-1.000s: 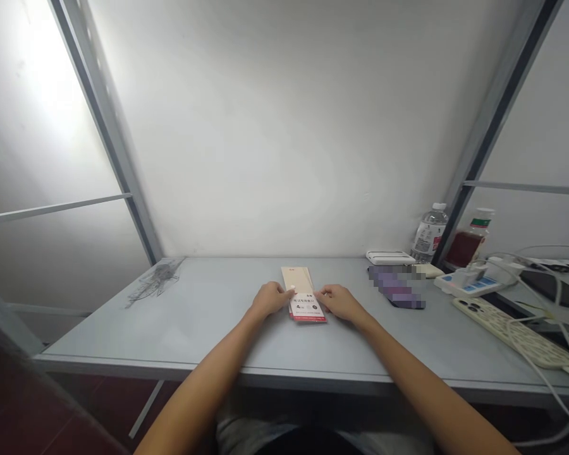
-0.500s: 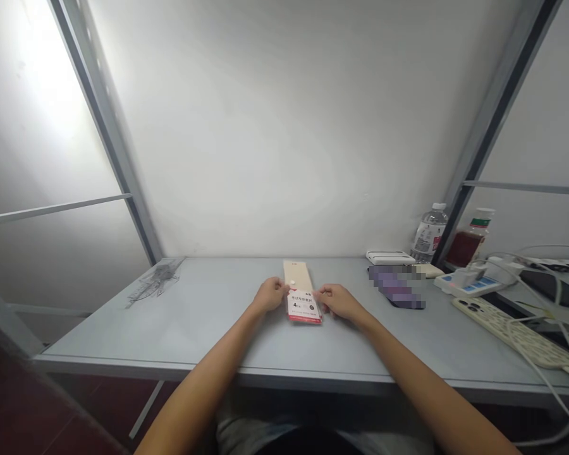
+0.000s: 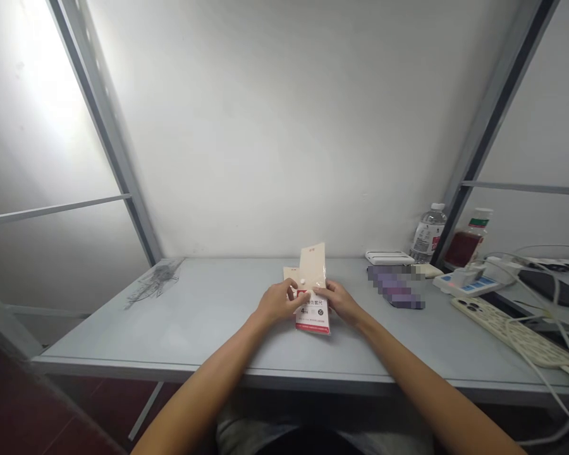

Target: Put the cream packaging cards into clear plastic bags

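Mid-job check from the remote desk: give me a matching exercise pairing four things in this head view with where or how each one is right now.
Things:
1. Red-and-white labelled packet
2. Plastic water bottle
3. Power strip
4. Cream perforated phone case

Places or states:
A. Standing upright near the table's back right
B. Lying at the far right, with a cable across it
C. Held between the left hand and right hand
D. Showing a small red light

Right pairs: 1-C, 2-A, 3-D, 4-B.
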{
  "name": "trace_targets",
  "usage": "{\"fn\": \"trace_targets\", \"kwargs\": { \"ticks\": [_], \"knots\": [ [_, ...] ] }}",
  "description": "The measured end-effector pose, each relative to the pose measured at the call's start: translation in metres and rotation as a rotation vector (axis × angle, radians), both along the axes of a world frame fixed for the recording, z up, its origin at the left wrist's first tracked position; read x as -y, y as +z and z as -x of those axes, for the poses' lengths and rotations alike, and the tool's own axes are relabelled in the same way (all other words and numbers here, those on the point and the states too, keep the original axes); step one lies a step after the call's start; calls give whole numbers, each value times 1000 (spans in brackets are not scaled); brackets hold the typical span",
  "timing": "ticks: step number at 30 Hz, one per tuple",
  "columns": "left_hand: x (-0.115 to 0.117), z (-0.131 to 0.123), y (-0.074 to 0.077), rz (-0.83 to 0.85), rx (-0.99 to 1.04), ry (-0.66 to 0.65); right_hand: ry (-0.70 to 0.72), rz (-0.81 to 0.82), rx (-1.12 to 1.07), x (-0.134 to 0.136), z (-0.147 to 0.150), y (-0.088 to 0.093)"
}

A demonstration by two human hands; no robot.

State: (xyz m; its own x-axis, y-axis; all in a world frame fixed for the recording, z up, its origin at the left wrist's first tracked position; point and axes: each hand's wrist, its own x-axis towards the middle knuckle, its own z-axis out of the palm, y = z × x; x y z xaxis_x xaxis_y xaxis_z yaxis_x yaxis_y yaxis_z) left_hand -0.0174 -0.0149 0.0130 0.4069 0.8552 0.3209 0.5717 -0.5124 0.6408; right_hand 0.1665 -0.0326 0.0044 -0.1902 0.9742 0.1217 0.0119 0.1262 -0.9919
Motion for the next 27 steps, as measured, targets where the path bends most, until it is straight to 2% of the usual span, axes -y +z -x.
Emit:
{"fn": "trace_targets", "kwargs": {
  "ticks": [5,10,19,27],
  "knots": [
    [1,0,-2,-153,-138,-12,87,-64,47,4,2,0],
    [-2,2,-9,-256,-276,-39,105,-74,113,8,5,1],
    [0,-6,-7,-398,-366,100,28,-75,207,6,6,-3],
    [-1,-6,-8,-420,-493,-4,29,-178,298,8,5,-5]
  ]
}}
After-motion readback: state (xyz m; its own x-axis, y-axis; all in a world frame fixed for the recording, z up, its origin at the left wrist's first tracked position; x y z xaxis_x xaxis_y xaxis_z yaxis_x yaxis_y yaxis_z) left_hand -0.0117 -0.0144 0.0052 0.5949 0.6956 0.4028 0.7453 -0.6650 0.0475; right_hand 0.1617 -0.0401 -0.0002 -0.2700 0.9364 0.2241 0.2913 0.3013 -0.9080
